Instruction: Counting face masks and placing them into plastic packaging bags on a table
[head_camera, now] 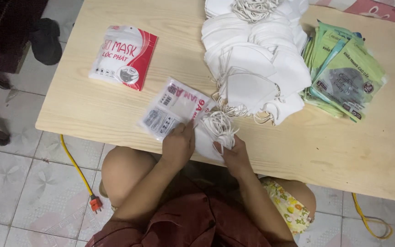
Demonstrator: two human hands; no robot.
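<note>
Far left of both hands, well apart: a red-and-white sealed mask packet [123, 56] lies flat on the counter [298, 151], printed face up, out of the working zone.

Left hand [178, 145], at the near counter edge: its grip is clenched on the lower corner of a clear printed pouch [172, 110], fingers on top pressing it flat against the wood. The pouch lies tilted, with its far end pointing away from the person and its right edge toward the other hand, likely so that side stays reachable.

Right hand [234, 153], just beside the left: its grip pinches a small stack of white masks [216, 132] by the bundled ear loops, the loops bunched over the fingertips. The mask bodies overhang the near edge and touch the pouch's right side. Holding by the loops seems to keep the stack together.

Beyond the right grip, near it: a large heap of loose white masks [257, 59], loops trailing down toward the hand, within easy reach.

Further right of the grip, touching the heap: a fanned pile of green packets [344, 73], overlapping flat.

Below the counter: a tiled floor, a yellow cable [76, 167] with an orange plug to the left.
</note>
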